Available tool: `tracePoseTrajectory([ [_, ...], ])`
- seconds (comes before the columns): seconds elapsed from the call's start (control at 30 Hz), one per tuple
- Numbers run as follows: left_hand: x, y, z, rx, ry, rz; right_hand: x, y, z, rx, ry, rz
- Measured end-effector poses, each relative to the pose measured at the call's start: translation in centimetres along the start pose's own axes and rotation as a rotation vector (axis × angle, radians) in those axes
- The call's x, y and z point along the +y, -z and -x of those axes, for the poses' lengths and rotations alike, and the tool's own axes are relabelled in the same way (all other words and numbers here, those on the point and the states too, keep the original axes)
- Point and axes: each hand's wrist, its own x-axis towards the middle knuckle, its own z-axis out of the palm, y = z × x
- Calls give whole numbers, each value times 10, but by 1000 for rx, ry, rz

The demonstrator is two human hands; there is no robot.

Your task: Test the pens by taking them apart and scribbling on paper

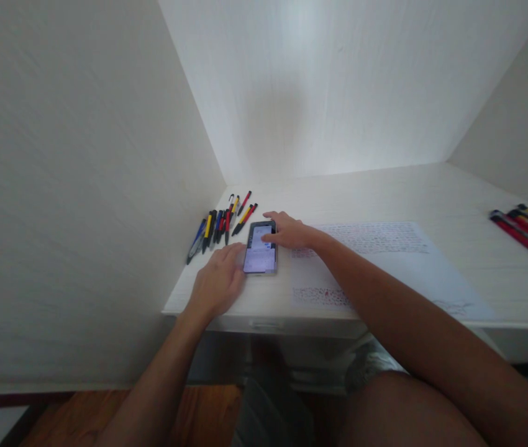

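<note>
A phone [260,249] with a lit screen lies flat on the white desk [385,192]. My left hand [217,282] rests on the desk at the phone's left edge, fingers loosely curled and touching its side. My right hand [289,231] reaches across from the right, with its fingers over the phone's upper right corner and a fingertip on the screen. Neither hand lifts the phone. A bunch of pens [221,225] in black, blue, yellow and red lies just beyond the left hand.
A printed sheet of paper [385,261] lies under my right forearm. More red, yellow and black pens [527,233] lie at the desk's right edge. White walls close in the desk at left, back and right. My knees show below the desk's front edge.
</note>
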Motion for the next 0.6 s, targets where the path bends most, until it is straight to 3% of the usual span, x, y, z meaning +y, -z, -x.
tracePoseTrajectory([
  [0.33, -5, -4, -3, -66, 33, -19, -8, 27, 10, -174, 118, -194],
  [0.6, -5, -3, -4, -43, 16, -17, -7, 28, 10, -194, 141, -202],
])
